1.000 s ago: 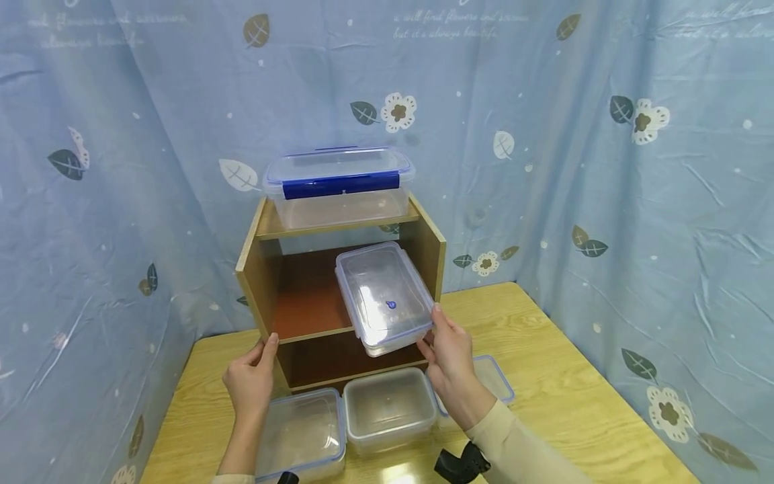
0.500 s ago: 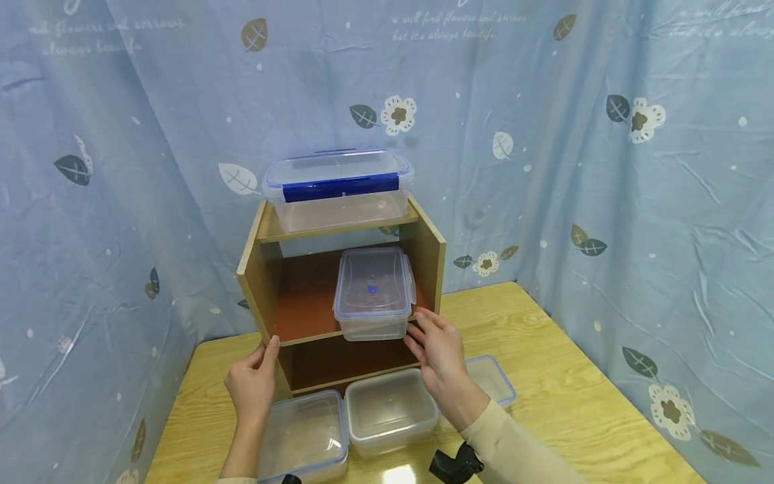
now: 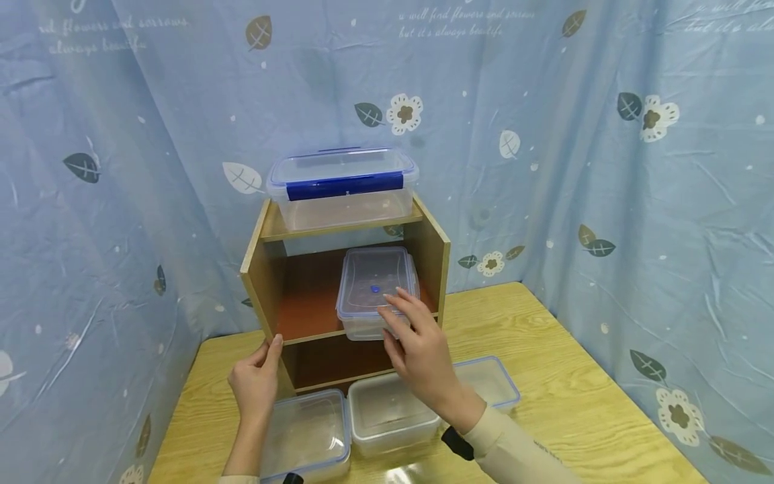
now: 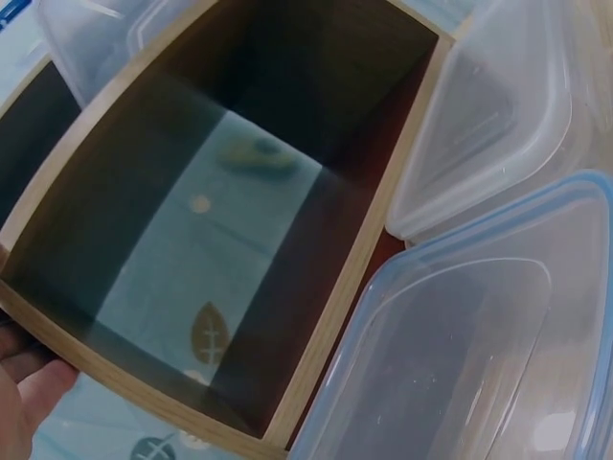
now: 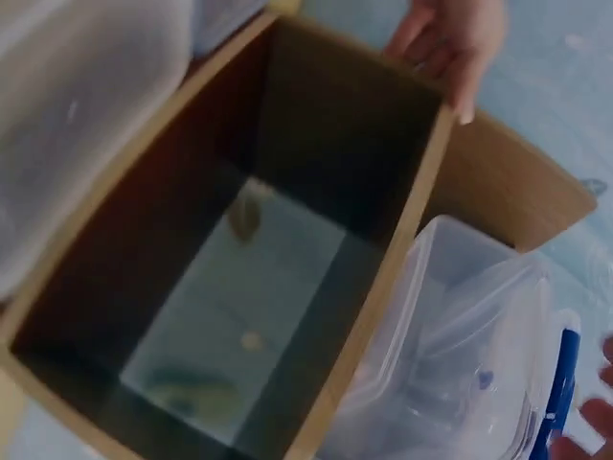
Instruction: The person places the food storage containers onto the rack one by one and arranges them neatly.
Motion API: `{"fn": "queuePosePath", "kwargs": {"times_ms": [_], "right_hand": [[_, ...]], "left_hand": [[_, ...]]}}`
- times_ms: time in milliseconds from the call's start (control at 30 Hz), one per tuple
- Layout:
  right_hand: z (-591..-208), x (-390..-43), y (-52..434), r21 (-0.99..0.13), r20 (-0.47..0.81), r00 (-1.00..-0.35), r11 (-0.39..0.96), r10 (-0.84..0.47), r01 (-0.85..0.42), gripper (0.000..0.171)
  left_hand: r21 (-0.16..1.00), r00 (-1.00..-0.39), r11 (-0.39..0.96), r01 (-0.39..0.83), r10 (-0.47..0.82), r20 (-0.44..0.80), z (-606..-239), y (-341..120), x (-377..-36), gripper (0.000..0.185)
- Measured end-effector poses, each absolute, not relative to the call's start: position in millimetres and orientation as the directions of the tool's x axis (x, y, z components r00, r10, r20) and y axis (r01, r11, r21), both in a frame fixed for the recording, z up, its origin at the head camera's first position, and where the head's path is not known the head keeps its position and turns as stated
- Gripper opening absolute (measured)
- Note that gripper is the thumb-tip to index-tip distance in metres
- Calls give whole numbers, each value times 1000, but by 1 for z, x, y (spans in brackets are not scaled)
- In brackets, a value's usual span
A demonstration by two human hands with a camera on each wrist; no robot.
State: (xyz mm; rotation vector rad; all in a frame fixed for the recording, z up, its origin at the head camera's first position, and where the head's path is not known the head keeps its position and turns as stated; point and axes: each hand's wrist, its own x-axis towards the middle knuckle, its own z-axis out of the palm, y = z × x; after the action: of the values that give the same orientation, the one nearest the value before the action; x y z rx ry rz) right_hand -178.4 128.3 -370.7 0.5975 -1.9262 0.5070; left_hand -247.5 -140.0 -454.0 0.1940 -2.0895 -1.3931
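Note:
A small wooden shelf unit (image 3: 257,275) stands on the table. My left hand (image 3: 254,380) grips the front edge of its left side, thumb in front, at the middle board; the left wrist view shows the same hand (image 4: 34,393) at the panel's edge. On the right of the middle board sits a clear lidded food container (image 3: 370,272) with a blue dot on the lid, its front slightly past the board's edge. My right hand (image 3: 420,356) is in front of it, fingers spread and holding nothing, overlapping its front right corner. Its fingertips (image 5: 596,414) show at the right wrist view's edge.
A larger clear box with a blue clip (image 3: 345,187) sits on the top board. Before the unit stand a blue-rimmed lidded container (image 3: 308,430), a container with a whitish rim (image 3: 393,437) and, at right, another blue-rimmed one (image 3: 490,380). A patterned blue curtain (image 3: 484,134) surrounds the table (image 3: 562,383).
The lidded container went from tilted in my right hand to lying level on the middle board. My right hand let go and moved left across its front. The left hand stayed on the shelf unit.

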Motion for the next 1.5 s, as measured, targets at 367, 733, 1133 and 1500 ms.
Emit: {"fn": "queuePosePath", "kwargs": {"times_ms": [367,733,1133,1500], "right_hand": [[-381,-188,127,298,735,-447,835,-510,-462,44],[-379,-189,139,277,708,-497,845,-501,-457,50],[-383,-199,156,274,659,-552,847,-511,-456,63],[-383,-215,167,277,630,-582,849,-515,-451,66]], "left_hand": [[874,-799,441,207,-439,411,-455,-139,-249,34],[860,-780,464,212,-449,435,-454,-138,-248,31],[861,-786,468,198,-449,425,-456,-139,-249,33],[860,-781,470,197,-455,428,-457,-139,-249,29]]}}
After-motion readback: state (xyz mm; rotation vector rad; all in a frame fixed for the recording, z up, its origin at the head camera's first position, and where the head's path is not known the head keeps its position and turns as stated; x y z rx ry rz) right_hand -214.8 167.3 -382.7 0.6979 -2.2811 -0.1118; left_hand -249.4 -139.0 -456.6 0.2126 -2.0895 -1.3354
